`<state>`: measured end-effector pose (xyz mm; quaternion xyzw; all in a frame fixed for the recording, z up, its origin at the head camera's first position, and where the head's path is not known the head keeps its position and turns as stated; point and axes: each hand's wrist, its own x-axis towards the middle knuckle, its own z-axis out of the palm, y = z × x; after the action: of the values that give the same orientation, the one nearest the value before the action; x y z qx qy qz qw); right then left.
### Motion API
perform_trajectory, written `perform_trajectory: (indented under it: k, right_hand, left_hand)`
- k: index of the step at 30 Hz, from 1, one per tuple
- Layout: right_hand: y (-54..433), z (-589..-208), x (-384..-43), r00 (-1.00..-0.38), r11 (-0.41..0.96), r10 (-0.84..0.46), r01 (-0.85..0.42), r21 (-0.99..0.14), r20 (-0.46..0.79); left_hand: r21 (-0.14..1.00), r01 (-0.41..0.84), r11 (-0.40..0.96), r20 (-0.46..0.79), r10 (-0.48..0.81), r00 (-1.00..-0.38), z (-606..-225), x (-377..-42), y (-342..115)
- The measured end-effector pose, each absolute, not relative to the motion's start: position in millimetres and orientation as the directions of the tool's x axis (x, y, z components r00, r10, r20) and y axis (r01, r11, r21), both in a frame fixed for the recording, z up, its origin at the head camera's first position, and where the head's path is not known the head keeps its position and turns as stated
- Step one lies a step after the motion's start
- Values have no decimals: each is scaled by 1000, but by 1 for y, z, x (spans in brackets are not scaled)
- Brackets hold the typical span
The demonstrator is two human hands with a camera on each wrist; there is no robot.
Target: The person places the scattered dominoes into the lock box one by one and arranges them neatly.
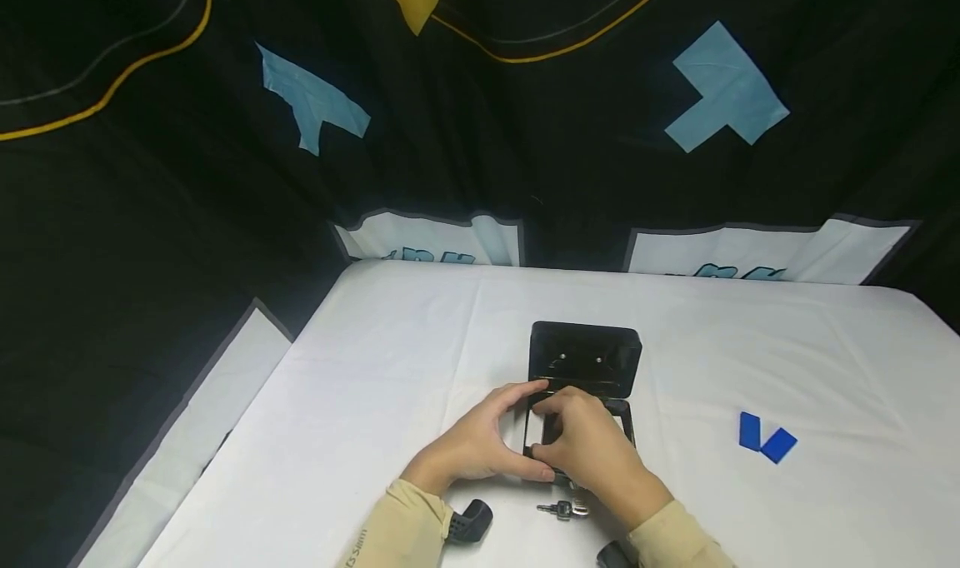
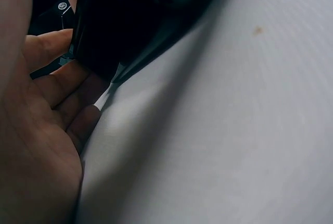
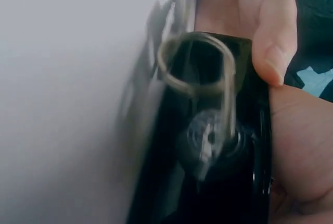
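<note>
The white cloth (image 1: 390, 351) is plain bar a brown speck. The box (image 1: 585, 343) is glossy black, with a white strip (image 1: 535, 428) inside; the keys (image 1: 564, 510) are silvery. Toward the surface's right edge, two tiles (image 1: 748, 431) are solid blue. Both sleeves (image 1: 405, 526) are beige. Beyond the far edge, the black curtain (image 1: 487, 135) carries yellow and grey curved lines and light-blue patches (image 1: 731, 85).

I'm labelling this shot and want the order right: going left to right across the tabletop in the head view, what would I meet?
Left hand → open black box → left blue piece → right blue piece.
</note>
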<state>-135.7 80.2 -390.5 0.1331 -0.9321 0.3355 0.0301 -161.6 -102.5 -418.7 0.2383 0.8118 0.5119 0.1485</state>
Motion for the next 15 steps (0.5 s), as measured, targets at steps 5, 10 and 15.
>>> perform_trajectory:
  k: [5,10,15]
  right_hand:
    - [79,-392,-137,-966,755,-223,-256,-604,131]
    - [79,-389,-135,-967,783,-214,-253,-569,135]
    - [78,-389,-134,-967,796,-208,-256,-548,148]
  left_hand:
    - [903,239,357,10,538,-843,-418,-161,-102]
    - [897,248,366,13,539,-842,-418,-161,-101]
    - [896,242,372,4,539,-842,-417,-161,-102]
